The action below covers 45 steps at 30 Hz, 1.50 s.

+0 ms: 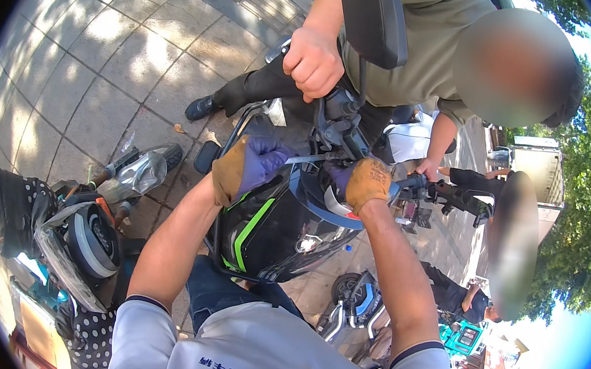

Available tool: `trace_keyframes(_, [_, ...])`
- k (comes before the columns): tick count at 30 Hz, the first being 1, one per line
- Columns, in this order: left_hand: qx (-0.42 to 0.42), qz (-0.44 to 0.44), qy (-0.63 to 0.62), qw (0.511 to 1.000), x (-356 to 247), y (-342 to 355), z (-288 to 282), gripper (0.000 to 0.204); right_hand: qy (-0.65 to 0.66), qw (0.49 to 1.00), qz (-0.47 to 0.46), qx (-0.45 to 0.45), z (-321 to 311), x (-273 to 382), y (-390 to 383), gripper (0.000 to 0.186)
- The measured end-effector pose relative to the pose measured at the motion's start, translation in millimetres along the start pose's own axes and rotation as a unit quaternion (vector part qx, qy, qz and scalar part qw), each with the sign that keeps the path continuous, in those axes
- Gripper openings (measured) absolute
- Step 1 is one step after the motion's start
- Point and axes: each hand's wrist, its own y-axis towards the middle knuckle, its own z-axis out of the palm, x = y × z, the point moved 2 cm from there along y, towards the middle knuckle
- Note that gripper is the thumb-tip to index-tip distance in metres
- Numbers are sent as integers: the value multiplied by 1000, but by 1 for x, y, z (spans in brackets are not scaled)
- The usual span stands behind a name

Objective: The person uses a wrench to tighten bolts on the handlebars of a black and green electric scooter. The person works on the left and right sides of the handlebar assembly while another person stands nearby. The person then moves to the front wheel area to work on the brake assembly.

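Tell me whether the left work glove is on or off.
On: the purple and tan work glove covers the left hand to the wrist, where the bare forearm begins.

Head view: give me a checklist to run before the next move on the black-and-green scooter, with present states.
1. Left hand closed around the slim metallic tool: ok.
2. Gloves on both the left hand and the right hand: ok.
3. Tool's far end seated: cannot tell, too small and crowded there.
4. Right hand's grip: cannot tell, its fingertips are hidden.
5. Co-worker's hand on the handlebar: ok.
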Motion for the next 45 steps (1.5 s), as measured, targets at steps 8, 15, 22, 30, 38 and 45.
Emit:
trace_keyframes(8, [270, -61, 25, 961, -40, 116, -68, 21, -10, 996, 48, 79, -21, 22, -2, 62])
trace_keyframes(15, [235, -102, 67, 964, -40, 93, -74, 19, -22, 999, 12, 32, -3, 4, 2, 62])
trace_keyframes(22, [6, 5, 113, 994, -7, 15, -48, 21, -19, 999, 15, 36, -10, 8, -1, 60])
trace_keyframes(30, [-150, 120, 69, 979, 28, -49, 29, 21, -44, 999, -1, 31, -7, 5, 2, 59])
trace_keyframes(38, [-153, 120, 85, 977, 36, -56, 52, 22, -18, 999, 3, 33, -9, 5, 0, 62])
trace_keyframes(45, [-156, 119, -96, 976, 51, -65, 81, 29, -18, 999, 20, 46, -14, 7, -1, 60])
